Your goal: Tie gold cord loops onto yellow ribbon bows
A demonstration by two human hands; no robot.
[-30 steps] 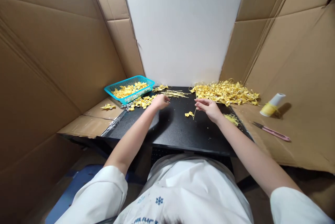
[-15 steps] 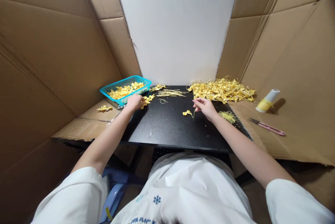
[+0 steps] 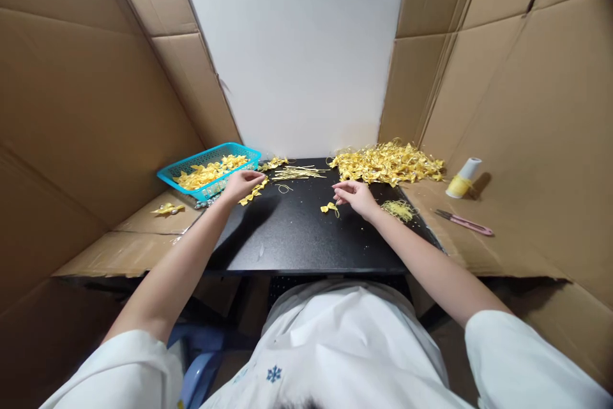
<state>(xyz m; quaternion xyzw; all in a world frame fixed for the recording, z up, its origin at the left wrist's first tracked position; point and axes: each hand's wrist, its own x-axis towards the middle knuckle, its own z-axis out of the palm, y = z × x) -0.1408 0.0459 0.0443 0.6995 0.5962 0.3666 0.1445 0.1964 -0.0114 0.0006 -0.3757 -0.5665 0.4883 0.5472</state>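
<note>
My left hand (image 3: 244,184) reaches to the left edge of the black table (image 3: 297,237), beside the teal basket (image 3: 167,175) of yellow bows. Its fingers are curled over small yellow bows (image 3: 253,192) lying there; whether it grips one I cannot make out. My right hand (image 3: 353,195) rests mid-table with its fingers pinched on a thin thread that runs to a small yellow bow (image 3: 329,208) on the table.
A big heap of yellow ribbon pieces (image 3: 385,163) lies at the back right. Cut yellow strips (image 3: 297,173) lie at the back middle, a thread tangle (image 3: 397,208) to the right. A thread spool (image 3: 462,178) and pink scissors (image 3: 463,222) sit on cardboard. Cardboard walls enclose both sides.
My left hand moved from the table's middle to the left, to the bows beside the teal basket. My right hand stayed pinched by the small bow. The camera swung left.
</note>
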